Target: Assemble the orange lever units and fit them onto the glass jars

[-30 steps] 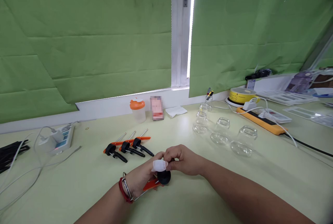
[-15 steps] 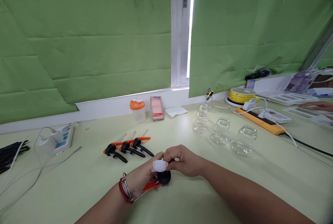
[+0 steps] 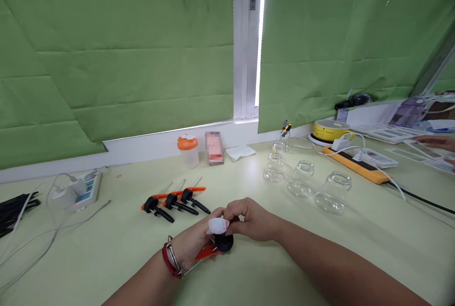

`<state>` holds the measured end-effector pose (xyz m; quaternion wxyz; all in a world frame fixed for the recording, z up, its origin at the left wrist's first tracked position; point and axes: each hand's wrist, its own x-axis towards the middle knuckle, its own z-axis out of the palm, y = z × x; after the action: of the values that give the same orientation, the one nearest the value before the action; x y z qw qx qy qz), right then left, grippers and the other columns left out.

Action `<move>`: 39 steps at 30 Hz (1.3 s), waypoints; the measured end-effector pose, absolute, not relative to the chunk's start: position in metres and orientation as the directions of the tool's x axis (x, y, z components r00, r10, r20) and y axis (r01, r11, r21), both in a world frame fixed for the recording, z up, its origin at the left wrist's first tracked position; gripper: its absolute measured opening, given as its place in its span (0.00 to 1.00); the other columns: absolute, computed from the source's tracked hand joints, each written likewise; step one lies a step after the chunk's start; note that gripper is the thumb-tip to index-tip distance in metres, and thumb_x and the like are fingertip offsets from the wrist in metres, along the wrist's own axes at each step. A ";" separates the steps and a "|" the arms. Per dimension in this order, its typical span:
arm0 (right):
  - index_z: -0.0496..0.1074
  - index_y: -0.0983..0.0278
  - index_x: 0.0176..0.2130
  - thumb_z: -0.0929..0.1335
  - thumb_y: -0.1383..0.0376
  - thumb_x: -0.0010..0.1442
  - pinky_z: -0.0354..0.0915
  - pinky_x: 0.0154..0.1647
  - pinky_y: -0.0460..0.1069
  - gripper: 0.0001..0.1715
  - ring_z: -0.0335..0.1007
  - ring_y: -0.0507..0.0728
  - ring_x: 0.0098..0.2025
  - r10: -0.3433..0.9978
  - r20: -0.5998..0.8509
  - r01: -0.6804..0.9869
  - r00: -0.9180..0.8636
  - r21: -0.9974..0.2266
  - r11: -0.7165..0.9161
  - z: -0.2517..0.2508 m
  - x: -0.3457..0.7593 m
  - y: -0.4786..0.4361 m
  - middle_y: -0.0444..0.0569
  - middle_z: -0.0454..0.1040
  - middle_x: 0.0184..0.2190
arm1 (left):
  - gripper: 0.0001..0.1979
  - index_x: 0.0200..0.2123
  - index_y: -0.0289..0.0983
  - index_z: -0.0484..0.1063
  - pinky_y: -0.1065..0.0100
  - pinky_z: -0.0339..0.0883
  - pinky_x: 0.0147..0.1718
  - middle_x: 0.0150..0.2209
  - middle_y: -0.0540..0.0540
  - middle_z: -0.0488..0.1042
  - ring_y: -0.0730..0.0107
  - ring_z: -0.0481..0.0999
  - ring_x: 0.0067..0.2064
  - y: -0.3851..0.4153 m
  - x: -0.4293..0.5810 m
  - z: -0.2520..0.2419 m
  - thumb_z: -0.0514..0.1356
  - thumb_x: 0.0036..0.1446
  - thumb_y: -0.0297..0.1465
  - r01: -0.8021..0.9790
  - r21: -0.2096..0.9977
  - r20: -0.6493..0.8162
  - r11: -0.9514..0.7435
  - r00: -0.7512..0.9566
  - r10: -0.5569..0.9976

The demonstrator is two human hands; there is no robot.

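Observation:
Both my hands meet low in the middle of the pale green table. My left hand, with a white bandage on one fingertip and a red band at the wrist, is closed round a black pump head with an orange tube. My right hand pinches the top of that same pump head with curled fingers. Behind them lie three more black pump heads with orange tubes, side by side. Several clear glass jars lie on their sides to the right.
An orange-lidded cup, a small pink box and a white tissue sit by the wall. A white power strip with cables lies left, an orange one right. Another person's hand shows at the far right.
My hands and the pump head stay nearly still. The other person's hand at the far right edge came into view and has shifted slightly.

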<state>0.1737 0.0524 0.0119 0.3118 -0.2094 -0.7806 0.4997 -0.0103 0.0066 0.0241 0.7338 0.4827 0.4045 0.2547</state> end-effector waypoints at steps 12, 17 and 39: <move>0.78 0.62 0.37 0.67 0.63 0.58 0.65 0.38 0.46 0.10 0.69 0.52 0.36 0.546 0.345 -0.008 -0.763 -0.851 0.526 0.013 0.177 0.054 0.48 0.72 0.33 | 0.16 0.40 0.41 0.62 0.71 0.52 0.24 0.29 0.51 0.63 0.71 0.67 0.30 0.006 -0.009 0.027 0.58 0.49 0.39 0.031 0.909 -0.371 0.416 0.518 0.771; 0.77 0.63 0.34 0.69 0.64 0.55 0.65 0.37 0.46 0.07 0.69 0.51 0.34 0.580 0.323 -0.002 -0.748 -0.875 0.484 0.012 0.176 0.055 0.46 0.72 0.31 | 0.16 0.40 0.41 0.63 0.72 0.52 0.24 0.28 0.51 0.62 0.70 0.67 0.30 0.006 -0.010 0.027 0.58 0.48 0.41 0.029 0.912 -0.361 0.409 0.529 0.768; 0.76 0.64 0.30 0.74 0.71 0.44 0.65 0.32 0.45 0.08 0.69 0.51 0.31 0.651 0.302 -0.036 -0.696 -0.921 0.388 0.013 0.172 0.051 0.43 0.73 0.28 | 0.15 0.39 0.40 0.63 0.72 0.50 0.22 0.31 0.49 0.64 0.70 0.67 0.30 0.007 -0.008 0.027 0.56 0.49 0.40 0.012 0.919 -0.334 0.395 0.557 0.760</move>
<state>0.1720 0.0511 0.0133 0.3335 -0.2013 -0.7635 0.5150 -0.0082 0.0067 0.0267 0.7353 0.4878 0.3958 0.2545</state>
